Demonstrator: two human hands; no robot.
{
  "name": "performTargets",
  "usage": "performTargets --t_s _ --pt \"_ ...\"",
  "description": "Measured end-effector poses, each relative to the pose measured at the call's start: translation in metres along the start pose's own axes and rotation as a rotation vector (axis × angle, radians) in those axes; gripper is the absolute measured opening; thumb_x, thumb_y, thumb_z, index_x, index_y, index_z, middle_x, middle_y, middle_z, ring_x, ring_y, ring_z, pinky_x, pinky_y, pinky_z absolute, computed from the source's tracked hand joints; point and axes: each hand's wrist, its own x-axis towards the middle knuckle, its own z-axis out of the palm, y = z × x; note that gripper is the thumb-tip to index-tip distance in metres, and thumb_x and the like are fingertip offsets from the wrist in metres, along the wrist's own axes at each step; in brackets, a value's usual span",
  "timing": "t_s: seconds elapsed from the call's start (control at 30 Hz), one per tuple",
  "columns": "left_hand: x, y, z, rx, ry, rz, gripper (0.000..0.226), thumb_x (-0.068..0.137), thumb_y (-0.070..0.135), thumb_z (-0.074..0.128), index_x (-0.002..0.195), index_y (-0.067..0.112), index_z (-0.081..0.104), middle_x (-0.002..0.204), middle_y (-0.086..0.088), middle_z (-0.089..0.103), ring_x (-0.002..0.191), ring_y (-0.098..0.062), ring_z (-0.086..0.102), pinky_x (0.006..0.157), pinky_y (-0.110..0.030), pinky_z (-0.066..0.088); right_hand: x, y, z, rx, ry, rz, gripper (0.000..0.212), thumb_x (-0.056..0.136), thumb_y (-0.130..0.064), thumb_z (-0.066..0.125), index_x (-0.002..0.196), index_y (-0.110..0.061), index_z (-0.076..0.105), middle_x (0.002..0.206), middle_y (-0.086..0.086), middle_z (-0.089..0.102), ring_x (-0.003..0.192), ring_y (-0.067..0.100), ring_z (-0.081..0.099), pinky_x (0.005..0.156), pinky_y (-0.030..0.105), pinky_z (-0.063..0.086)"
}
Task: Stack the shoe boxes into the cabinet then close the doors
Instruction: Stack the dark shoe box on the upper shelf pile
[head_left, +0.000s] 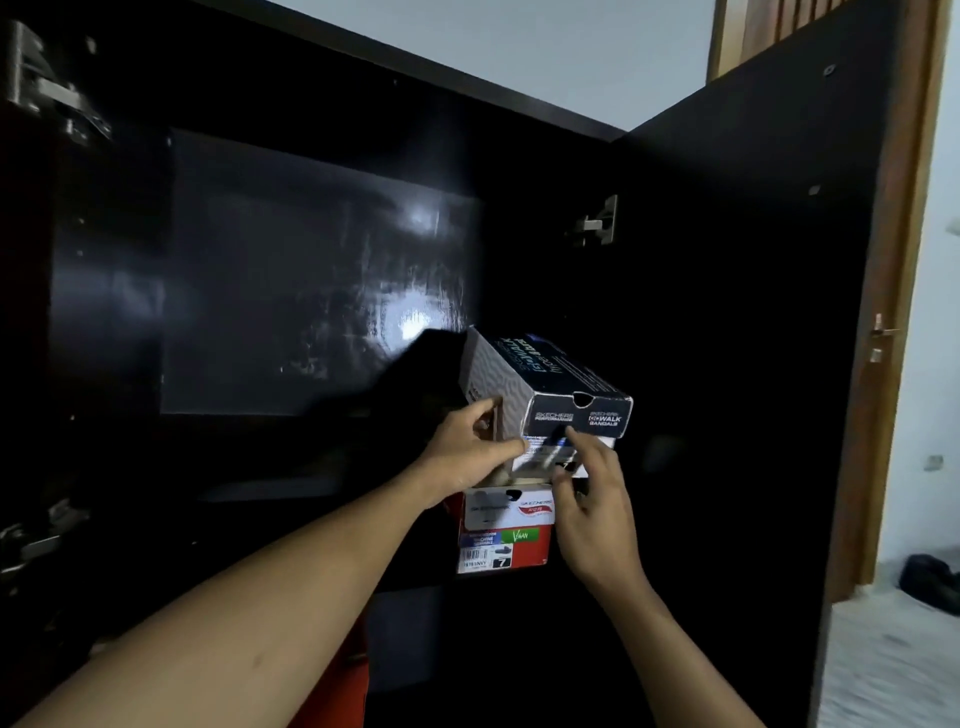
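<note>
- The navy box (550, 384) sits tilted on the red box (506, 535), its far end deeper in the cabinet (311, 270) and its near end sticking out toward me.
- My left hand (467, 452) grips the navy box at its near left corner, with the fingers (485, 410) curled onto the side wall and the thumb across the front.
- My right hand (592, 509) has its fingers (579, 441) fairly straight. The tips press on the box's front end just under the lid and grip nothing.
- The red box lies directly below both sets of fingers, its label facing me and level with the right palm.
- Beyond the fingers is the glossy back panel. Up and to their right is a hinge (595, 223) with the open door (753, 312) past it.
- As I read it, I am mid-stack: the second box is landing on the first but is not yet squared.
- The next move calls for a level push inward from the right fingers while the left steadies the corner, until both fronts line up.
- Then I let go and swing the doors shut. A skewed push could nudge the red box off line.
</note>
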Motion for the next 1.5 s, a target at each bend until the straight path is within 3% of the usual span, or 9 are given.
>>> performTargets --t_s 0.13,0.33,0.43,0.57,0.77,0.97,1.07,1.23,1.5 --pt "0.020 -0.010 0.011 0.117 0.061 0.065 0.088 0.075 0.038 0.085 0.149 0.023 0.041 0.143 0.006 0.054 0.124 -0.011 0.055 0.105 -0.029 0.046 0.029 0.018 -0.006 -0.133 -0.063 -0.044 0.048 0.101 -0.017 0.050 0.148 -0.025 0.043 0.155 -0.013 0.032 0.136 0.001 0.035 0.111 0.028 0.038" --pt "0.045 -0.023 0.015 0.302 0.235 0.202 0.069 0.093 0.031 0.067 0.153 0.032 0.033 0.147 0.002 0.050 0.128 -0.018 0.053 0.108 -0.033 0.045 0.068 0.037 0.005 -0.186 -0.190 -0.078 0.051 0.102 -0.018 0.048 0.151 -0.023 0.036 0.152 -0.011 0.034 0.120 -0.005 0.041 0.096 0.012 0.030" --pt "0.061 -0.034 0.015 0.361 0.282 0.224 0.072 0.092 0.027 0.066 0.153 0.040 0.028 0.142 0.001 0.055 0.120 -0.023 0.060 0.100 -0.043 0.052 0.083 0.046 0.019 -0.180 -0.224 -0.073 0.050 0.102 -0.022 0.048 0.151 -0.022 0.037 0.152 -0.007 0.036 0.132 0.010 0.044 0.102 0.020 0.033" --pt "0.080 -0.042 0.013 0.377 0.309 0.200 0.073 0.092 0.020 0.066 0.152 0.038 0.029 0.136 0.001 0.060 0.117 -0.023 0.061 0.098 -0.043 0.053 0.098 0.054 0.037 -0.218 -0.262 -0.074 0.048 0.102 -0.026 0.048 0.149 -0.019 0.038 0.152 0.001 0.040 0.136 0.019 0.043 0.103 0.021 0.032" --pt "0.098 -0.049 0.014 0.438 0.347 0.136 0.071 0.094 0.012 0.062 0.153 0.036 0.030 0.136 -0.006 0.060 0.121 -0.029 0.057 0.103 -0.037 0.048 0.112 0.064 0.061 -0.166 -0.285 0.017 0.051 0.103 -0.038 0.044 0.150 -0.022 0.035 0.154 0.000 0.037 0.139 0.022 0.038 0.114 0.036 0.033" --pt "0.100 -0.052 0.007 0.406 0.269 0.107 0.075 0.094 0.015 0.063 0.154 0.040 0.025 0.142 -0.008 0.057 0.123 -0.028 0.059 0.106 -0.042 0.048 0.120 0.058 0.058 -0.135 -0.287 0.080 0.054 0.105 -0.033 0.043 0.155 -0.017 0.030 0.157 0.003 0.033 0.138 0.020 0.041 0.113 0.031 0.034" --pt "0.089 -0.046 0.002 0.391 0.213 0.140 0.077 0.093 0.016 0.066 0.154 0.039 0.025 0.142 -0.003 0.057 0.118 -0.023 0.062 0.102 -0.042 0.051 0.115 0.050 0.047 -0.085 -0.285 0.114 0.053 0.106 -0.032 0.043 0.156 -0.019 0.029 0.160 0.005 0.031 0.138 0.021 0.042 0.111 0.028 0.034" --pt "0.065 -0.032 -0.006 0.393 0.175 0.204 0.078 0.091 0.025 0.070 0.153 0.040 0.024 0.148 0.000 0.050 0.125 -0.022 0.058 0.102 -0.045 0.051 0.093 0.026 0.012 -0.058 -0.245 0.149 0.062 0.103 -0.039 0.047 0.157 -0.021 0.023 0.158 0.005 0.031 0.143 0.024 0.038 0.114 0.047 0.039" --pt "-0.014 0.017 0.022 0.345 0.104 0.209 0.077 0.085 0.030 0.076 0.151 0.024 0.037 0.138 -0.009 0.057 0.124 -0.026 0.057 0.108 -0.039 0.044 0.007 -0.036 -0.100 -0.252 -0.195 0.188 0.062 0.102 -0.035 0.050 0.156 -0.013 0.027 0.156 0.015 0.034 0.140 0.028 0.042 0.117 0.042 0.035"
